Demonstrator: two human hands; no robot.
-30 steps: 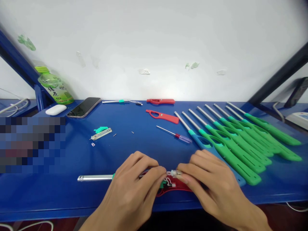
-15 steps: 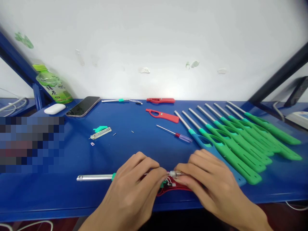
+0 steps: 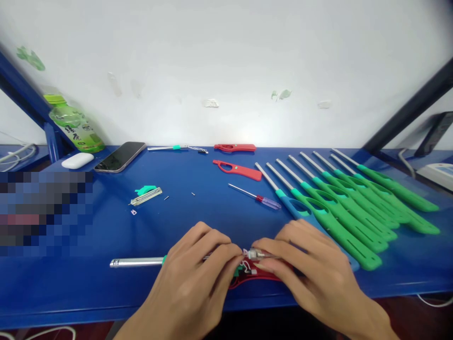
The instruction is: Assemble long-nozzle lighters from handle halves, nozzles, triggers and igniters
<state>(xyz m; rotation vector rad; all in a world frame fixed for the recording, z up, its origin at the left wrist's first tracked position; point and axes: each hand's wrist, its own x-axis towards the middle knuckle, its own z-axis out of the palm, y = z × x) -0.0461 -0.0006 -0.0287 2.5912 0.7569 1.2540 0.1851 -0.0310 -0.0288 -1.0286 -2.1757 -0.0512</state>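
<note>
My right hand (image 3: 311, 269) pinches a small clear lighter fuel tank (image 3: 255, 255) by its body, and the tank's valve end points left. My left hand (image 3: 201, 271) is closed, with thumb and forefinger on a tiny pinkish-white clip (image 3: 245, 252) at that valve end. Beneath both hands lies an opened red lighter handle shell (image 3: 244, 282) with white wires and a green part inside. Its silver barrel (image 3: 136, 262) sticks out to the left. My fingers hide much of the shell.
Several assembled lighters (image 3: 339, 208) lie in a row at right, beside a screwdriver (image 3: 267, 202). Red shell halves (image 3: 240, 170), another clear tank (image 3: 146, 196), a pinkish clip (image 3: 133, 212) and tiny metal pins (image 3: 166, 198) lie farther back. A phone (image 3: 120, 157) and bottle (image 3: 74, 123) stand at left.
The view has shifted slightly. My left fingertips have drawn back a little from the tank's valve end, so the pinkish clip shows more clearly. My right hand still holds the tank.
</note>
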